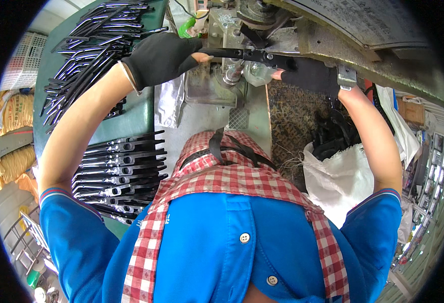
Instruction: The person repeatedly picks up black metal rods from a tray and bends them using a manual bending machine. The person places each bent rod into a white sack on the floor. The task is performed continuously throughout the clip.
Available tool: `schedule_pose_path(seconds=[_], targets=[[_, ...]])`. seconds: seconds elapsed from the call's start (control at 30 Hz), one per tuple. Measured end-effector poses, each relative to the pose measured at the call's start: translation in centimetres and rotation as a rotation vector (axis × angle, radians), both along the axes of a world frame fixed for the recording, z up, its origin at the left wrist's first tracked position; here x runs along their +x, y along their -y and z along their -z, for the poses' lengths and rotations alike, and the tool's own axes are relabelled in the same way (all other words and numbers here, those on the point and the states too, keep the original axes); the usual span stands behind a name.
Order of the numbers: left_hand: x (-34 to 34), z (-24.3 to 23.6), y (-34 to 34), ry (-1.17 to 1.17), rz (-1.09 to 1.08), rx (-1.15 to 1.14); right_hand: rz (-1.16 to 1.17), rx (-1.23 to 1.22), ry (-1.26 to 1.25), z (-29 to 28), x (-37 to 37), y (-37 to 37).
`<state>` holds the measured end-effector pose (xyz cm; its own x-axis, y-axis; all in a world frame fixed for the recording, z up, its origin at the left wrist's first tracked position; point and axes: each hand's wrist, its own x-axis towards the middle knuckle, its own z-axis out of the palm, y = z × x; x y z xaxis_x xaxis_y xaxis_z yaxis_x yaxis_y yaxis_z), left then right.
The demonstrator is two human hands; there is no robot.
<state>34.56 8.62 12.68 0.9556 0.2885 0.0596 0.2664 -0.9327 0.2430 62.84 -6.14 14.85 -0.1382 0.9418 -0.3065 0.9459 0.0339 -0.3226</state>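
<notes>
A long black metal bar with holes (256,55) lies crosswise in front of the machine, level with a shiny round post (232,74). My left hand (165,56), in a black glove with bare fingertips, is closed round the bar's left end. The right end is in my right hand (308,76), gloved alike, its fingers wrapped about it. Part of the right hand is hidden under the machine's overhanging edge. Below the bar, near the post, hangs something of clear plastic (258,73).
On the green table (55,55) at left lie a heap of bent black rods (88,60) and a stack of similar holed bars (123,171). A heavy machine edge (343,53) overhangs at right. A white woven sack (340,177) with black pieces (333,134) stands below my right arm.
</notes>
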Motion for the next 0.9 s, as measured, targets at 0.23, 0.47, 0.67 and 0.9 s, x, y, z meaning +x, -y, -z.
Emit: schedule_pose_path(seconds=[0.23, 0.47, 0.67, 0.9], targets=[[-6.9, 0.2, -2.7, -0.013, -0.248, -0.160, 0.127, -0.032, -0.074, 1.3, 0.0, 0.5], [-7.1, 1.4, -1.7, 0.027, -0.250, -0.135, 0.096, -0.227, -0.054, 1.4, 0.2, -0.7], [-5.6, -0.6, -4.5, -0.090, -0.062, -0.082, 0.067, -0.139, -0.114, 5.0, 1.9, -0.4], [-0.8, 2.4, -1.4, 0.179, 0.030, 0.138, 0.196, -0.146, -0.036, 5.1, 1.0, -0.6]])
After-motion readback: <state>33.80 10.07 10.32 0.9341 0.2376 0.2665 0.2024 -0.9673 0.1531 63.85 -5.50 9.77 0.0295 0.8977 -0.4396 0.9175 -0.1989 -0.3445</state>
